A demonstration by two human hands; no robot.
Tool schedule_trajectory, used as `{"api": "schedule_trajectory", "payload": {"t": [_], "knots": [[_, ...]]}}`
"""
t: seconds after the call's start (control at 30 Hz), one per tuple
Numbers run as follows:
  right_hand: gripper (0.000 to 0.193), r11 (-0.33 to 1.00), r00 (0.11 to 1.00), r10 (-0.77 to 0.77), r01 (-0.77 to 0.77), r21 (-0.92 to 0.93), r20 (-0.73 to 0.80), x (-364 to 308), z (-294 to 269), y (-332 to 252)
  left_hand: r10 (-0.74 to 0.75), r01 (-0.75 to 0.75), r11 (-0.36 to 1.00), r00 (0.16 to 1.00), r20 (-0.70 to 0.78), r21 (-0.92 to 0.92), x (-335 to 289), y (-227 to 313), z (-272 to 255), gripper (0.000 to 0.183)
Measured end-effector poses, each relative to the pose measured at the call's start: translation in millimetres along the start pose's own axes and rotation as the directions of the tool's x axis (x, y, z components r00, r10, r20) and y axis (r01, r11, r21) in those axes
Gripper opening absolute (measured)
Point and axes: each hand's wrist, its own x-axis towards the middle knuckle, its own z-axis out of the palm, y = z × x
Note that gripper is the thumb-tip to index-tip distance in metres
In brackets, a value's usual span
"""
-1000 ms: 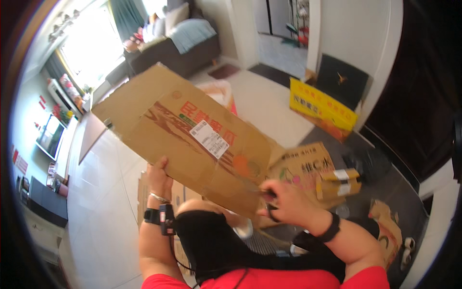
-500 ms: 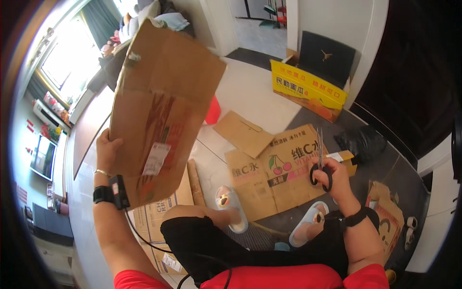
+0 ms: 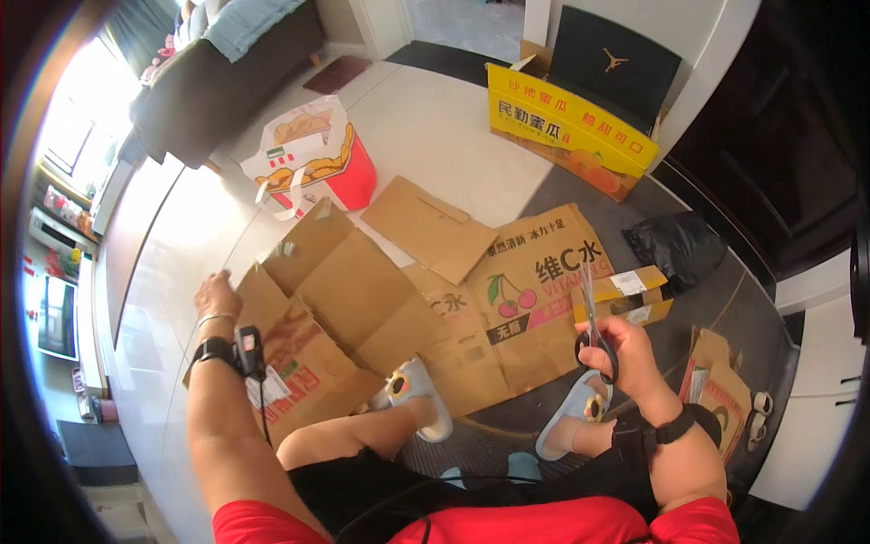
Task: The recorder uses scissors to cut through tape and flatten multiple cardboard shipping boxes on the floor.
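Observation:
My left hand (image 3: 217, 297) is at the left edge of a folded brown cardboard box (image 3: 362, 286), its fingers curled at the edge and slightly blurred. The cardboard lies partly unfolded, with plain panels on the far side and a red-printed panel with a white label near my leg. In my right hand (image 3: 625, 354) is a pair of scissors (image 3: 594, 340) with black handles, blades pointing up and away from me. Under and beside the cardboard, a flattened carton with a cherry picture (image 3: 535, 281) lies on the floor.
A loose cardboard piece (image 3: 430, 227) lies beyond. Farther off are a red-and-white food bag (image 3: 349, 172) and a yellow box (image 3: 571, 131) holding a black box (image 3: 616, 68). To the right are a small taped carton (image 3: 634, 295), a black plastic bag (image 3: 675, 249) and torn cardboard (image 3: 720, 390).
The brown cardboard has come down from its raised, upright position and unfolded, uncovering the food bag. My left hand moved down with it. The right hand still holds the scissors.

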Motion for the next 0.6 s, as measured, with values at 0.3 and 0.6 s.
{"api": "schedule_trajectory", "payload": {"t": [0.3, 0.6], "knots": [[0.034, 0.979, 0.984, 0.172, -0.166, -0.120, 0.049, 20.5, -5.6, 1.9, 0.399, -0.355, 0.847, 0.916, 0.031, -0.395, -24.9, 272.9, 122.3, 0.029], [0.035, 0.962, 0.966, 0.255, -0.250, -0.108, 0.034, 33.5, -21.3, 15.7, 0.005, 0.579, 0.610, 0.680, 0.733, -0.541, -69.2, 373.1, 174.9, 0.058]]}}
